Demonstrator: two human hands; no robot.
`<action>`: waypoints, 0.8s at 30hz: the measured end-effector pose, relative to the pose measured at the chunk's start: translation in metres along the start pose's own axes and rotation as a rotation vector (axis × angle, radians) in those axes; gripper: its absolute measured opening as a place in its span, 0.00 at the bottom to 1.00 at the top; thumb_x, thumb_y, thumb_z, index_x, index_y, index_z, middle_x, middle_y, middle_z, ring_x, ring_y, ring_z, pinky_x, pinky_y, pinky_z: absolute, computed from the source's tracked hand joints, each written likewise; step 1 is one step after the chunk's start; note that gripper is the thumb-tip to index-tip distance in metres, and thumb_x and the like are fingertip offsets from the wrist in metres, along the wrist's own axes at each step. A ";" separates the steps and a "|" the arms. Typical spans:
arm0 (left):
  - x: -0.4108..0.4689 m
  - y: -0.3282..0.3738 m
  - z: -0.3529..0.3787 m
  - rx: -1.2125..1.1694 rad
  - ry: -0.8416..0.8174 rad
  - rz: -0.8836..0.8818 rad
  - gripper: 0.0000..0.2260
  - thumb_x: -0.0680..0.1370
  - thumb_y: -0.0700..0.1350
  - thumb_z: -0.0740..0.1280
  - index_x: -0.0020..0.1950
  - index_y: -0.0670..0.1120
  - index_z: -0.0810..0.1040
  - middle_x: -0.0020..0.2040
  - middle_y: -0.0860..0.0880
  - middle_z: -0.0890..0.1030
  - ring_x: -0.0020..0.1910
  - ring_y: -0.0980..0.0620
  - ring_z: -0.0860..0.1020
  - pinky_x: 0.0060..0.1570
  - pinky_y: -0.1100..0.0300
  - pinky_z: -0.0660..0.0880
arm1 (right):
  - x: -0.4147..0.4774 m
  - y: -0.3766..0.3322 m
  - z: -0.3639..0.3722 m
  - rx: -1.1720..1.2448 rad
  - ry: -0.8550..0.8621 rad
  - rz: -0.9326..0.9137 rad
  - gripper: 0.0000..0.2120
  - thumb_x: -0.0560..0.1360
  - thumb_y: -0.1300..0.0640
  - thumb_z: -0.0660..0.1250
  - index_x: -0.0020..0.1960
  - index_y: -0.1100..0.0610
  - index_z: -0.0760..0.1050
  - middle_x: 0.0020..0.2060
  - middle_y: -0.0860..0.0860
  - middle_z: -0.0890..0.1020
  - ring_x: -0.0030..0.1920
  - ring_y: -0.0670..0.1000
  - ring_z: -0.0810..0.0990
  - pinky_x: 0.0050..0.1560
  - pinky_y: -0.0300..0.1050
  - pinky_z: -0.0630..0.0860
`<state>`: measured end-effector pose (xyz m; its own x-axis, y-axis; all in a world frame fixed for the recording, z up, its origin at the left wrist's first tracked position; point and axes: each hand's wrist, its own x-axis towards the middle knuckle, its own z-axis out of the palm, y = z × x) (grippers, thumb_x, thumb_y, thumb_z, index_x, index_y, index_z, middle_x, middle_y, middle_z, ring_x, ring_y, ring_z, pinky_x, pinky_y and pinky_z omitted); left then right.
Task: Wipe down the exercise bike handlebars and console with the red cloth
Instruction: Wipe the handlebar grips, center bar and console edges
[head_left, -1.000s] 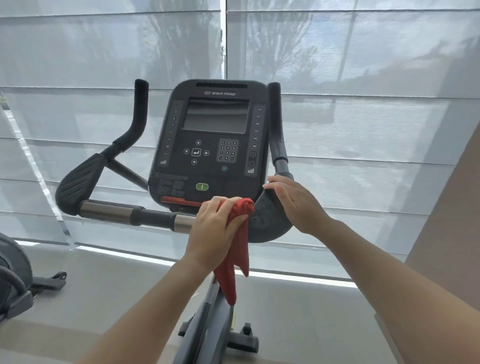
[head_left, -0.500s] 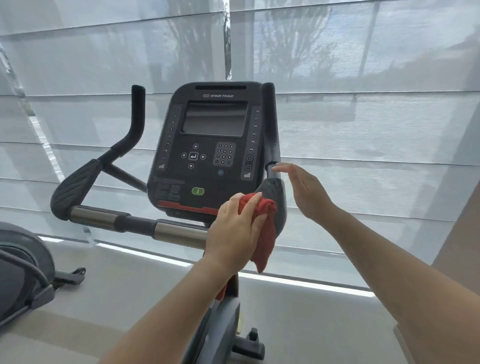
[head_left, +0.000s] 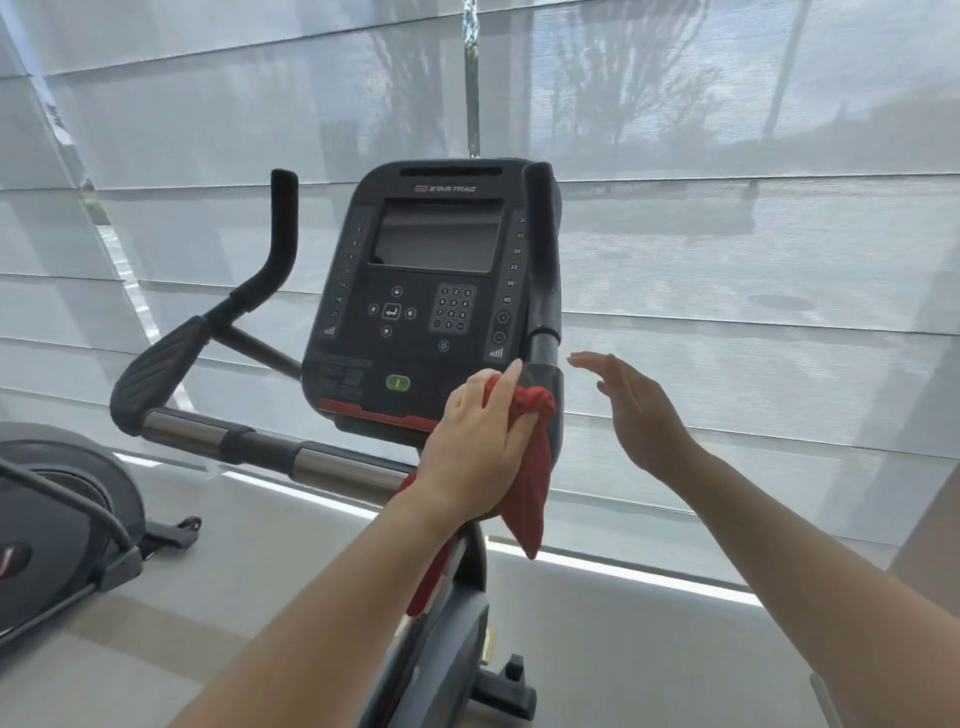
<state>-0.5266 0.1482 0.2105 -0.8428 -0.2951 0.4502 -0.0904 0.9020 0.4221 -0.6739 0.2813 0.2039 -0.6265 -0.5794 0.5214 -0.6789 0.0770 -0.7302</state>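
The black exercise bike console (head_left: 415, 291) stands in the middle, with a dark screen and a keypad. My left hand (head_left: 478, 441) holds the red cloth (head_left: 530, 467) bunched against the lower bend of the right handlebar (head_left: 543, 291), beside the console's lower right corner. A tail of cloth hangs below my hand. To the right, my right hand (head_left: 631, 408) hovers with straight fingers, apart from the handlebar. The left handlebar (head_left: 156, 374) curves up on the left, joined to a chrome crossbar (head_left: 317, 460).
Pale window blinds (head_left: 727, 260) fill the wall close behind the bike. Another exercise machine (head_left: 62, 509) stands on the floor at the left edge. The bike's frame and foot (head_left: 467, 665) run down below my left arm.
My right hand has let go of the right handlebar bend and pulled away to the right. My left hand has slid the cloth to the right onto that bend.
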 end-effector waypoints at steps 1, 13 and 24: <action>-0.003 -0.005 -0.007 -0.132 -0.032 0.032 0.25 0.81 0.53 0.55 0.76 0.51 0.52 0.74 0.51 0.59 0.73 0.53 0.56 0.71 0.55 0.58 | -0.003 -0.009 0.003 -0.005 0.007 -0.024 0.26 0.77 0.40 0.46 0.60 0.52 0.75 0.60 0.45 0.77 0.61 0.39 0.72 0.66 0.42 0.67; 0.002 -0.108 -0.056 -0.031 0.013 -0.040 0.23 0.76 0.56 0.51 0.63 0.47 0.74 0.60 0.48 0.78 0.60 0.49 0.74 0.61 0.48 0.71 | -0.022 -0.085 0.088 -0.813 -0.148 -0.182 0.24 0.73 0.32 0.53 0.63 0.41 0.71 0.64 0.43 0.72 0.68 0.46 0.64 0.67 0.51 0.58; 0.006 -0.116 -0.047 0.011 -0.101 -0.078 0.16 0.81 0.54 0.51 0.62 0.51 0.72 0.57 0.51 0.78 0.57 0.49 0.75 0.54 0.52 0.71 | -0.008 -0.071 0.073 -0.547 -0.019 -0.112 0.17 0.75 0.46 0.61 0.62 0.48 0.75 0.59 0.45 0.76 0.62 0.47 0.72 0.64 0.43 0.65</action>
<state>-0.4965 0.0271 0.2015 -0.8822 -0.3319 0.3341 -0.1632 0.8809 0.4443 -0.5924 0.2206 0.2196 -0.5356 -0.6223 0.5708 -0.8438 0.4215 -0.3323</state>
